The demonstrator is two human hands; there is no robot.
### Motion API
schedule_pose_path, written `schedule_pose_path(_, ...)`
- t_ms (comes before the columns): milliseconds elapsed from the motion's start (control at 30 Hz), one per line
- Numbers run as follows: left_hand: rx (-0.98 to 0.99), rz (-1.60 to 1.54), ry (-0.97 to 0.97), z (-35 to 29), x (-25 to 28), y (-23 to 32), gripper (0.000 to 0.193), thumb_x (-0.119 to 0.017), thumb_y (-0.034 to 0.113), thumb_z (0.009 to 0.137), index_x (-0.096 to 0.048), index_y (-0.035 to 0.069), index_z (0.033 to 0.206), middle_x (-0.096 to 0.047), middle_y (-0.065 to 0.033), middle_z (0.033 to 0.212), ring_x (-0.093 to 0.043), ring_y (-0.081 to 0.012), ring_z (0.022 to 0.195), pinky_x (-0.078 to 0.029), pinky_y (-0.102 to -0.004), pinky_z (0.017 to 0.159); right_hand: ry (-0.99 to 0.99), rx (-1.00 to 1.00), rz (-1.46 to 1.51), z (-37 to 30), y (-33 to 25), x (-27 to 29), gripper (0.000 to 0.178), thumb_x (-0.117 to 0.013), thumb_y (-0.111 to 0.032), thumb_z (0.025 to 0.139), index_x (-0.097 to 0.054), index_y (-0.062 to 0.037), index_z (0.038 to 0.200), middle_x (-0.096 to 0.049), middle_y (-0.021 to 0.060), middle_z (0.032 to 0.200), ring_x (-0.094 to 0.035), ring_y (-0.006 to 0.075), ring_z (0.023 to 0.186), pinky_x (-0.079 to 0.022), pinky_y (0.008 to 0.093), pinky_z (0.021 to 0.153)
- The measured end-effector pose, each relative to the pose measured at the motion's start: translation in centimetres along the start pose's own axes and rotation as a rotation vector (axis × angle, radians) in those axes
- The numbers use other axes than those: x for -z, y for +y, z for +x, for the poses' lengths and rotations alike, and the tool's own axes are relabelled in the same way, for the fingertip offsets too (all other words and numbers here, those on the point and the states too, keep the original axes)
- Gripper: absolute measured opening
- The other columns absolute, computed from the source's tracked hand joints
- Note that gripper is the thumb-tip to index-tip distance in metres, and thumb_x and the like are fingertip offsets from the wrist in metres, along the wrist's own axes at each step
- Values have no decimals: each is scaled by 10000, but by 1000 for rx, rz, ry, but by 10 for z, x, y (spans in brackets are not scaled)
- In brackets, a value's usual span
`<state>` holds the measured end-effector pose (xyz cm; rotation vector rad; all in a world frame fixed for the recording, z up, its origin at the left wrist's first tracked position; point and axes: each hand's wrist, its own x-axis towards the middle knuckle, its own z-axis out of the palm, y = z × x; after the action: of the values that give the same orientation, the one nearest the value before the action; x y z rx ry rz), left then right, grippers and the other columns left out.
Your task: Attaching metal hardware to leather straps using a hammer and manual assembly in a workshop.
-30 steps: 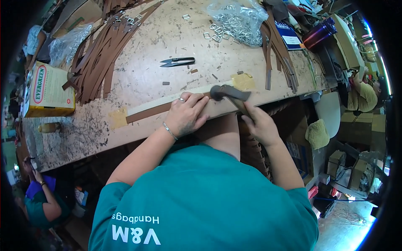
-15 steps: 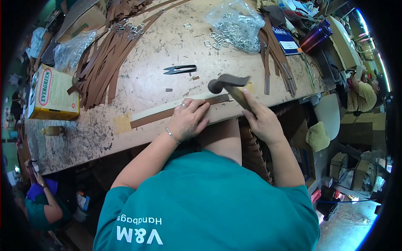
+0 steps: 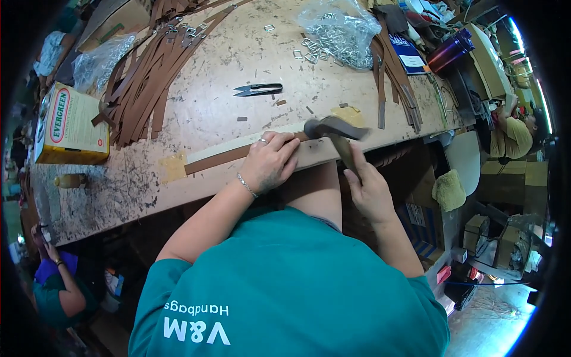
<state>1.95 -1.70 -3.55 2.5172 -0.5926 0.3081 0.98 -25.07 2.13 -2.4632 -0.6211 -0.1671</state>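
Observation:
A narrow brown strap (image 3: 217, 160) lies along the table's near edge beside a pale strip (image 3: 229, 145). My left hand (image 3: 270, 162) holds it down, fingers together and bent over its middle. In my right hand (image 3: 370, 191) is a hammer (image 3: 341, 146), gripped by its wooden handle. The dark hammer head is over the strap's right end and hides it. Whether the head touches the strap, I cannot tell. Beyond the strap lie black thread snips (image 3: 258, 90) and small brown scraps (image 3: 242, 119).
Brown straps (image 3: 146, 89) are heaped at left, near a cement can (image 3: 71, 128) and a small bottle (image 3: 70, 181). A plastic bag of metal rings (image 3: 342, 38) sits at the back. At right are more straps (image 3: 389, 71) and a purple tumbler (image 3: 450, 51). Other people work on both sides.
The hammer head has come down and a little to the right, covering the metal ring that showed at the strap's end. My left hand stays on the strap. The view has shifted slightly.

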Motion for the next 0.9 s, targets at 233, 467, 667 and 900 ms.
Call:
schedule_pose_path(233,221,-39,81,14,0,-2,270,-628,191,743,-578,69,979,-521,-99,988,-497,-295,919,-443,-394,787,11,-28,77,31,9,-5,536,-570,-161,836,-380,-207,1334,-534,155,743,-564,319,705,-470,405,673)
schedule_pose_path(467,396,-103,9,12,2,-3,202,-667,168,695,-553,80,836,-537,-123,907,-499,-328,895,-426,-419,775,-14,-31,-163,145,8,-37,581,-609,-159,784,-401,-238,1320,-551,189,949,-543,349,880,-444,394,802)
schedule_pose_path(667,35,-234,86,5,-10,-3,176,-639,96,713,-512,93,835,-558,-61,822,-562,-264,776,-427,-375,642,106,-20,-407,168,44,-89,563,-622,-224,777,-421,-258,1302,-495,169,1125,-454,358,1053,-390,455,885)
schedule_pose_path(900,15,-261,175,-4,-2,-9,169,-623,70,734,-505,92,853,-559,-62,828,-562,-256,775,-410,-364,624,-386,284,104,100,8,-43,332,-654,-269,766,-608,-110,1053,-588,86,972,-495,260,998,-339,433,918)
